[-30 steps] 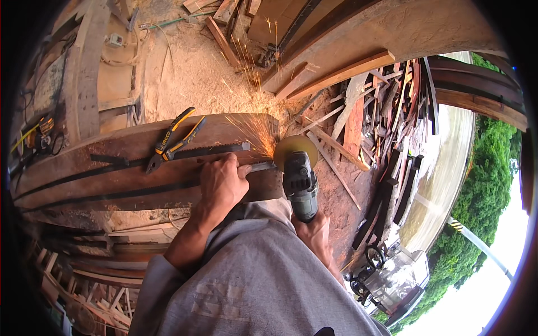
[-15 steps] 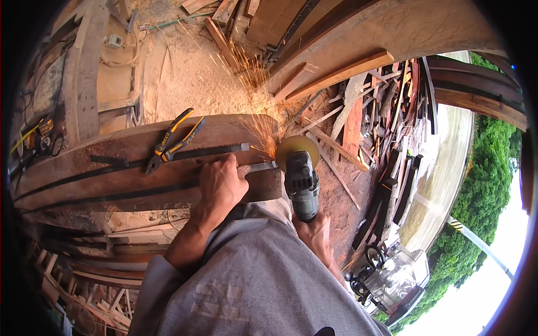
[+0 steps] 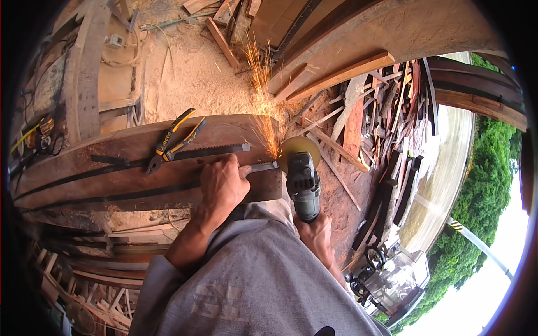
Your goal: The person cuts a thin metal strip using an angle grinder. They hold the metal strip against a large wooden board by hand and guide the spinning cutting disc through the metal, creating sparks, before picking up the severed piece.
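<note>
My left hand (image 3: 223,185) is closed on a narrow metal strip (image 3: 262,167) lying across a dark wooden plank (image 3: 235,127). My right hand (image 3: 314,227) grips a grey-green angle grinder (image 3: 303,182) from below. Its yellowish disc (image 3: 309,145) meets the right end of the strip, where a spray of orange sparks (image 3: 263,120) flies up toward the top. Yellow-and-black pliers (image 3: 168,147) rest on the plank, up and left of my left hand. Long toothed saw bands (image 3: 140,190) lie along the plank; a short dark strip (image 3: 109,159) lies near the pliers.
Beyond the plank is sawdust-covered ground (image 3: 185,78). A large board (image 3: 358,31) and a pile of scrap wood (image 3: 386,112) are at upper right. A yellow-black power tool (image 3: 42,129) sits at left, wooden beams (image 3: 84,67) behind it. A motorcycle (image 3: 392,277) stands at lower right.
The grinder has shifted very slightly to the right. The sparks have narrowed into a more upward stream. My hands keep their grips.
</note>
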Demonstrator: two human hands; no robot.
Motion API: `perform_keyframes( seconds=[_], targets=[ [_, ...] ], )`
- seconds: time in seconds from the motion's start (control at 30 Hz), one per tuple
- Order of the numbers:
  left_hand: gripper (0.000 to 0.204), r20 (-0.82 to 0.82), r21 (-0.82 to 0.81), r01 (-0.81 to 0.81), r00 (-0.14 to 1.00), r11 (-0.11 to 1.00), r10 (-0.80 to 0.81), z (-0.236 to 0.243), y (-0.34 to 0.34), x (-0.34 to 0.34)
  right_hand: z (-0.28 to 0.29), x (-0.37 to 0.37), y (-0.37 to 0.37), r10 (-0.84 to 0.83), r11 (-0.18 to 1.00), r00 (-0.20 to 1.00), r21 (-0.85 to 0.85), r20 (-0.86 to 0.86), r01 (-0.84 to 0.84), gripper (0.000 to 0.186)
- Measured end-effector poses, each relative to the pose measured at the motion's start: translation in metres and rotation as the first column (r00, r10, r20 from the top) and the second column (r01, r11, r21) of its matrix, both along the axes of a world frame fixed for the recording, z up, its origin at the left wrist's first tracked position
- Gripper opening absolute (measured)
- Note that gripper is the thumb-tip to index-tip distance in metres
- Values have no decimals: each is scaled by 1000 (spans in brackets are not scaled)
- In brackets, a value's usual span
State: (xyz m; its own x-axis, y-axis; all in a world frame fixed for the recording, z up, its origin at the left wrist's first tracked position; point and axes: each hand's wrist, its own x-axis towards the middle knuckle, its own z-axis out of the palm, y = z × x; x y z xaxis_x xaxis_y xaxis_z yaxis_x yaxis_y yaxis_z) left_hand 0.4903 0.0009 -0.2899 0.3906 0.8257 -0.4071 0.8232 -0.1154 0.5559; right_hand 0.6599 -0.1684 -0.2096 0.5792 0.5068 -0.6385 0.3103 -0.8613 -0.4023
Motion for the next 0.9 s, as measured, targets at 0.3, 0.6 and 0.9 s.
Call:
perform_keyframes(
  seconds=[0.3, 0.6, 0.9],
  targets=[
    [22, 42, 1, -11, 999, 1000, 11, -3, -1, -2, -7, 2, -10, -5, 999, 999, 39, 38, 4, 27],
    [23, 62, -15, -9, 998, 1000, 10, 1, 2, -2, -10, 13, -2, -24, 988, 1000, 150, -13, 25, 28],
    [23, 82, 3, -14, 997, 1000, 13, 2, 2, -2, 9, 3, -1, -44, 996, 996, -83, -83, 37, 28]
  ],
)
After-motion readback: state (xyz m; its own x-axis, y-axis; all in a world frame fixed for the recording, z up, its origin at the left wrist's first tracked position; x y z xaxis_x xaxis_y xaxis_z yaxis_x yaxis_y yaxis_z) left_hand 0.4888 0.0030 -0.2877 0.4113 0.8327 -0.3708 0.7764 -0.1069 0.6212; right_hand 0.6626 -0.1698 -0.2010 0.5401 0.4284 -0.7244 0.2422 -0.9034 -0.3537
